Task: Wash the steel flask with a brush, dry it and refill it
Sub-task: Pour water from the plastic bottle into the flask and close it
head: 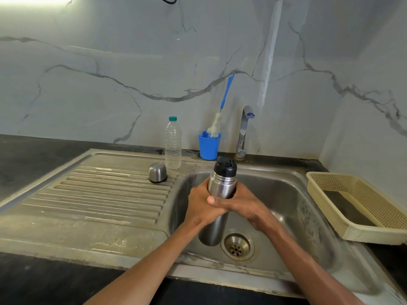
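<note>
The steel flask (220, 186) stands nearly upright over the sink basin (286, 194), its black stopper still on top. My left hand (201, 205) and my right hand (244, 205) both grip its middle, fingers wrapped round the body and overlapping in front. The flask's steel cup lid (157, 172) sits upside down on the ribbed drainboard (99, 194). A bottle brush (221, 113) with a blue handle stands in a blue cup (208, 148) behind the sink, next to the tap (244, 130), which is not running. A clear plastic water bottle (173, 144) with a green cap stands left of the cup.
A beige plastic basket (361, 205) lies on the dark counter right of the sink. The drain (237, 246) shows in the basin just right of the flask's base. A marble-patterned wall backs the counter.
</note>
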